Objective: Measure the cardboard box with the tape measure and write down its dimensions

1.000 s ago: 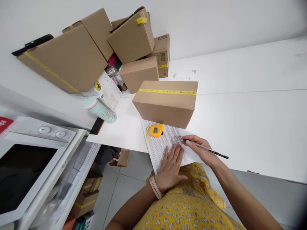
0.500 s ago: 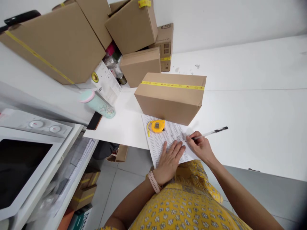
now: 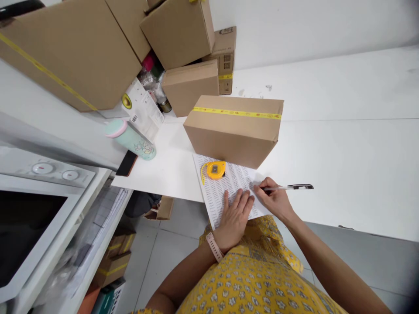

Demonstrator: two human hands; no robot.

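A printed sheet of paper (image 3: 218, 195) full of small rows lies at the near edge of the white table (image 3: 343, 152). My left hand (image 3: 235, 218) rests flat on it, fingers stretched out. My right hand (image 3: 273, 199) grips a pen (image 3: 288, 187) with its tip down on the sheet's right side. A yellow tape measure (image 3: 215, 169) sits on the sheet's top part. Just behind the sheet stands a brown cardboard box (image 3: 234, 128) sealed with yellow tape.
Several more cardboard boxes (image 3: 176, 39) are piled at the back left against the wall. A mint bottle with a pink cap (image 3: 130, 139) lies on its side beside a black phone (image 3: 126, 164). A white machine (image 3: 36, 209) stands at the left. More boxes sit on the floor (image 3: 113, 261).
The pen's free end swung from low right up to roughly level while my right hand shifted slightly on the sheet. My left hand stayed flat. The view drifted a little.
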